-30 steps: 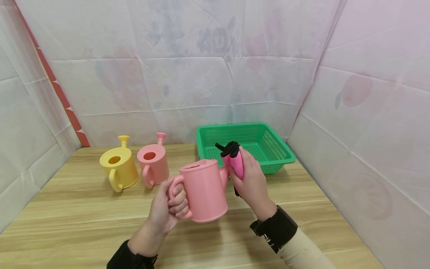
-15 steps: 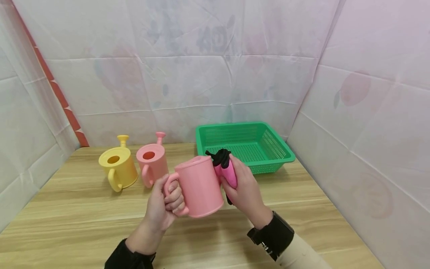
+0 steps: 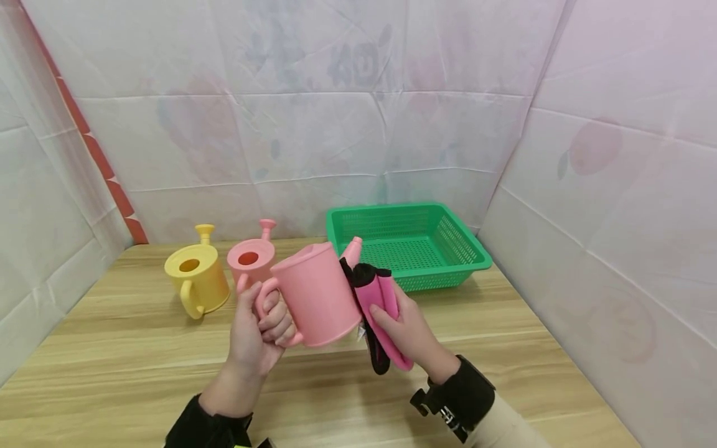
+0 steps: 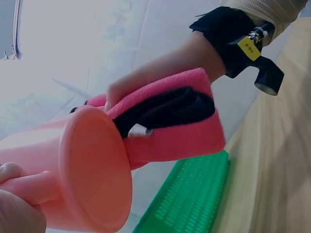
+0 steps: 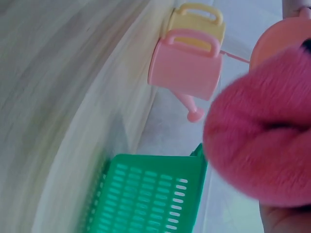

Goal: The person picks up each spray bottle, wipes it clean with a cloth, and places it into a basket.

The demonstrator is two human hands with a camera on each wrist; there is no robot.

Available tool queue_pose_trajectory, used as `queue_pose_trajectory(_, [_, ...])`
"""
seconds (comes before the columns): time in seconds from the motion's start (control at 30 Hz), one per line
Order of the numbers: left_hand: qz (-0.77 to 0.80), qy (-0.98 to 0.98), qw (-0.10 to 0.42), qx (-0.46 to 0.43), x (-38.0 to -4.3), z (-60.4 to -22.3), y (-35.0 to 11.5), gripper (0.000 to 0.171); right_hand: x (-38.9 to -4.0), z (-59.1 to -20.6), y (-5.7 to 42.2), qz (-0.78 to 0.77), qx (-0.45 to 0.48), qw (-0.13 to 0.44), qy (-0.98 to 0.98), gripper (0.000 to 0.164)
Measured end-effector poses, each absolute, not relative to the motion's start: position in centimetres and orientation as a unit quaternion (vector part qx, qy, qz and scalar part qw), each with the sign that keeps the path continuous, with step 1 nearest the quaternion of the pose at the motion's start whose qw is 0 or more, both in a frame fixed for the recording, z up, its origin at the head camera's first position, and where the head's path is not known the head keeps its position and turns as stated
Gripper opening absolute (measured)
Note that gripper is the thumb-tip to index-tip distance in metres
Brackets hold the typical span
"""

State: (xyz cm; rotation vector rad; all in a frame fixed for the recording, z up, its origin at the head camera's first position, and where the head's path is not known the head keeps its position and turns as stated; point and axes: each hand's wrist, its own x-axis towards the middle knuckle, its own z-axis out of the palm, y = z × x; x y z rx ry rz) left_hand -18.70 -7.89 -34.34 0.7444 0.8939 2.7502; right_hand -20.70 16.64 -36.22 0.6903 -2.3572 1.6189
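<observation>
My left hand [image 3: 254, 330] grips the handle of a pink watering can [image 3: 316, 295], held in the air and tilted, its spout pointing up and right. On its right side, my right hand [image 3: 411, 330] holds a folded pink cloth [image 3: 381, 305] with black edging against the can's wall, below the spout. In the left wrist view the can's round base [image 4: 99, 170] faces the camera, and the fuzzy cloth [image 4: 194, 138] with a small white tag overlaps the can's side. The right wrist view is partly filled by the bulging cloth [image 5: 257, 141].
A yellow watering can [image 3: 210, 283] and a second pink watering can [image 3: 252, 254] stand at the back left of the wooden table [image 3: 129, 367]. At the back right sits a green perforated basket [image 3: 442, 274]. Pale fabric walls [image 3: 313, 137] enclose the table.
The held watering can has moved left and up and tilts more, its spout tip now showing. My right hand has come left and down, and the cloth now hangs longer along the can's side.
</observation>
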Motion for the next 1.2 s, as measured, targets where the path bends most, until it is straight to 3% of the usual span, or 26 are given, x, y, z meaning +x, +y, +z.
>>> queue_pose_trajectory(0.13, [0.919,0.287,0.078,0.259,-18.8,-34.2,-8.1,0.042,-20.8,-36.2,17.1,0.642,0.246,-0.001,-0.726,0.035])
queue_pose_trajectory(0.23, [0.920,0.280,0.078,0.264,-18.9,-34.1,-8.1,0.044,-20.9,-36.4,17.3,0.667,0.259,-0.026,-0.698,0.033])
queue_pose_trajectory(0.6, [0.917,0.263,0.077,0.289,-19.1,-34.2,-8.3,0.044,-21.1,-36.9,17.5,0.658,0.256,-0.034,-0.707,0.029])
queue_pose_trajectory(0.77, [0.919,0.257,0.093,0.286,-19.1,-34.6,-8.2,0.042,-21.1,-36.9,17.6,0.669,0.258,-0.037,-0.696,0.035])
queue_pose_trajectory(1.2, [0.918,0.264,0.119,0.271,-18.7,-35.2,-7.6,0.041,-21.5,-36.0,17.6,0.665,0.171,0.042,-0.726,0.029])
